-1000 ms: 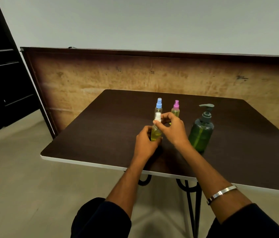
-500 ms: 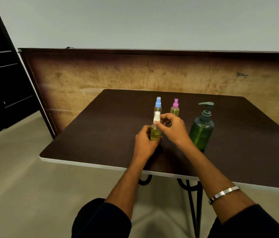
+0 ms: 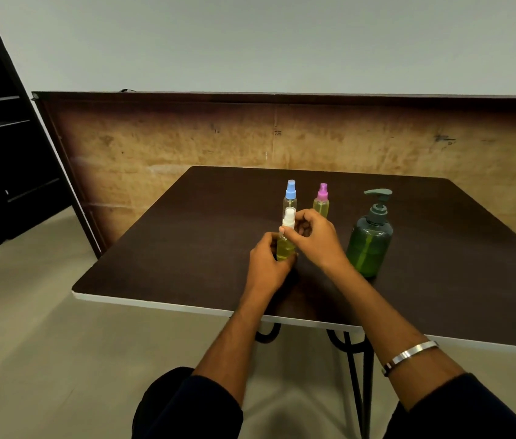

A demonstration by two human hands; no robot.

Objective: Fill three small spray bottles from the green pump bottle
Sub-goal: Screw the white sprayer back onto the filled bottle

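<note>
Yellow-green liquid fills the small white-capped spray bottle (image 3: 286, 240) standing mid-table, left hand (image 3: 267, 264) gripping its body as before, right hand (image 3: 312, 237) fingertips re-pinching the cap—likely final tightening.

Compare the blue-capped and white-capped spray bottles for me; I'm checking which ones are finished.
The blue-capped bottle stands free on the table, untouched; the white-capped bottle is held, the left hand gripping its body and the right hand pinching its cap. The blue-capped bottle stands farther from the person; the white-capped one is nearer. Their caps differ in colour. Both are upright, clear, slim, and hold yellowish-green liquid.
</note>
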